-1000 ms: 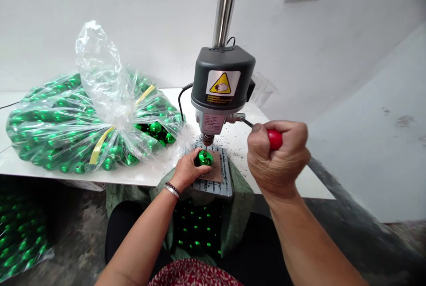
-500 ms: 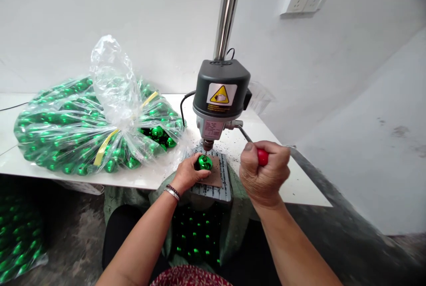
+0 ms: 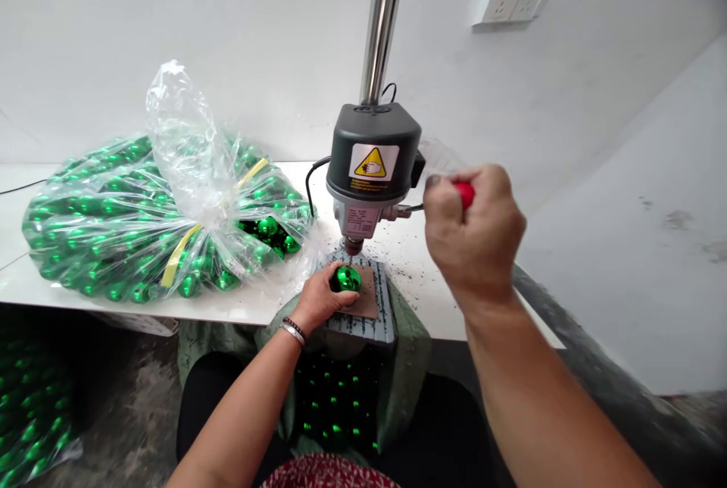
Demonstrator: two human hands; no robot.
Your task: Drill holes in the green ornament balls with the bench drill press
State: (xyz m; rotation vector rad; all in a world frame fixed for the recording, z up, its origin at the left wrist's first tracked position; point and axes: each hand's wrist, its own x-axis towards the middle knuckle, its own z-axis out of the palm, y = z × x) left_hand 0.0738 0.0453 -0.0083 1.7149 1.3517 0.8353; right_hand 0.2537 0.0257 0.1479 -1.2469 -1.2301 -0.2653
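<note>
A shiny green ball (image 3: 347,279) rests on a brown board (image 3: 366,298) over the ribbed grey base of a drill press (image 3: 372,158). My left hand (image 3: 325,292) grips the ball from the left, thumb in front and fingers behind. Just above the ball is the thin drill bit; whether its tip touches the ball is too small to tell. To the right of the drill head, my right hand (image 3: 474,226) is closed around the red knob (image 3: 466,195) of the lever, which is about level.
A clear plastic bag (image 3: 170,208) of green balls fills the table's left part. More green balls lie in an open sack (image 3: 335,401) below the base and at the lower left. Dark shavings dot the white table (image 3: 227,308). A socket (image 3: 514,1) is on the wall.
My right hand has risen and shifted right with the red knob, swinging the lever upward. My left hand still holds the ball in nearly the same place.
</note>
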